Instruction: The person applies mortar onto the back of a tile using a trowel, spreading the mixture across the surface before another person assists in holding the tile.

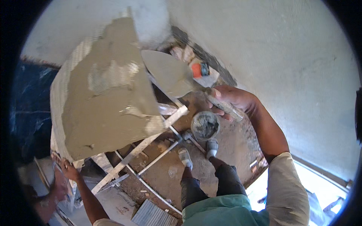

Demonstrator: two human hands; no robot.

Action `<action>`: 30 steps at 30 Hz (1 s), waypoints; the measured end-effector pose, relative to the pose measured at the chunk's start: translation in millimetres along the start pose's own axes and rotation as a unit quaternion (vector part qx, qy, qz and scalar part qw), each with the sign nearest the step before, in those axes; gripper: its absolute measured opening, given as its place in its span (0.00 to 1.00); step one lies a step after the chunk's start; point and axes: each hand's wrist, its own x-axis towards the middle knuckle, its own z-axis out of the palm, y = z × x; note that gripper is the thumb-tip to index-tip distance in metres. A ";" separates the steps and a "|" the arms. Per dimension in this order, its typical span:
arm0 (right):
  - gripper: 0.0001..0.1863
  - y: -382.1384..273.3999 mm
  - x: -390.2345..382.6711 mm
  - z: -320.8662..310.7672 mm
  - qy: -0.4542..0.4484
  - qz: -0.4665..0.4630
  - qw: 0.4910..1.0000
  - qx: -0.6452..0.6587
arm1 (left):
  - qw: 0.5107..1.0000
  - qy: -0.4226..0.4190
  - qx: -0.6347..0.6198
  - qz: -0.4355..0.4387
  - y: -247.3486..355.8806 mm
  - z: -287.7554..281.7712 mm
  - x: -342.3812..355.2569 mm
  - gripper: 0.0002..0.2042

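Observation:
My right hand (230, 100) is wrapped round the handle of a trowel (167, 73). Its broad, mortar-smeared blade points left, beside the right edge of a large ribbed panel (60, 101). Wet grey-brown mortar (109, 109) covers most of that panel, with a shinier, smoother patch near its upper middle. My left hand (68, 170) is at the panel's near left corner, its fingers over the edge; what lies under them is partly hidden.
A wooden beam (139, 160) and metal tubes (158, 156) stand under the panel. A bucket (205, 125) holding grey mix is near my feet. Another person's blurred arm (47, 203) is at lower left. Plastered walls (286, 56) rise behind; a corrugated sheet (154, 214) lies below.

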 end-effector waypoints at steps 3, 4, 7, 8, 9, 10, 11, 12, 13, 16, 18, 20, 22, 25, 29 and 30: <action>0.28 61.6 -27.3 -21.7 0.150 0.076 0.969 -0.180 | 0.997 -0.016 0.074 -0.001 -29.4 -23.1 21.5 0.18; 0.28 89.5 -32.5 -24.5 0.188 0.135 0.945 -0.232 | 0.996 -0.013 0.064 0.058 -39.0 -21.4 25.2 0.19; 0.30 235.9 -33.5 -49.7 0.224 0.115 0.871 -0.422 | 0.991 -0.036 0.092 0.093 -69.5 -29.6 52.8 0.20; 0.25 262.2 -23.2 -47.0 0.232 0.213 0.829 -0.462 | 0.989 -0.041 0.098 0.104 -67.3 -23.2 55.1 0.20; 0.23 295.3 -15.7 -58.4 0.239 0.232 0.805 -0.490 | 0.988 -0.040 0.099 0.109 -65.0 -21.2 55.3 0.20; 0.21 333.6 -9.6 -72.4 0.244 0.250 0.781 -0.518 | 0.987 -0.039 0.100 0.117 -61.1 -20.5 55.3 0.20; 0.19 368.1 -1.2 -86.0 0.249 0.268 0.756 -0.543 | 0.987 -0.039 0.100 0.122 -55.7 -19.7 58.0 0.19; 0.17 394.7 11.0 -99.9 0.278 0.273 0.743 -0.543 | 0.986 -0.032 0.104 0.126 -52.5 -22.4 57.6 0.19; 0.15 418.4 25.6 -117.5 0.306 0.278 0.731 -0.543 | 0.986 -0.029 0.105 0.128 -46.8 -21.1 57.1 0.19; 0.12 466.0 75.8 -165.6 0.349 0.299 0.735 -0.498 | 0.987 -0.022 0.095 0.128 -29.0 -11.5 56.3 0.19; 0.13 488.0 104.0 -177.9 0.350 0.289 0.755 -0.473 | 0.987 -0.022 0.091 0.128 -17.8 -5.5 56.7 0.19; 0.16 507.8 121.5 -183.3 0.338 0.255 0.778 -0.464 | 0.988 -0.023 0.086 0.127 -11.0 3.9 56.1 0.18; 0.21 516.2 127.3 -172.9 0.310 0.256 0.823 -0.401 | 0.988 -0.021 0.091 0.125 -11.6 -2.8 53.4 0.18; 0.29 535.0 132.8 -162.9 0.307 0.219 0.859 -0.347 | 0.987 -0.020 0.093 0.129 -6.7 -1.3 57.3 0.18; 0.33 556.5 139.4 -153.3 0.355 0.199 0.861 -0.306 | 0.986 -0.023 0.089 0.138 -0.3 8.0 59.3 0.17; 0.33 559.1 137.4 -150.8 0.357 0.197 0.867 -0.287 | 0.986 -0.023 0.091 0.140 0.3 6.0 59.1 0.17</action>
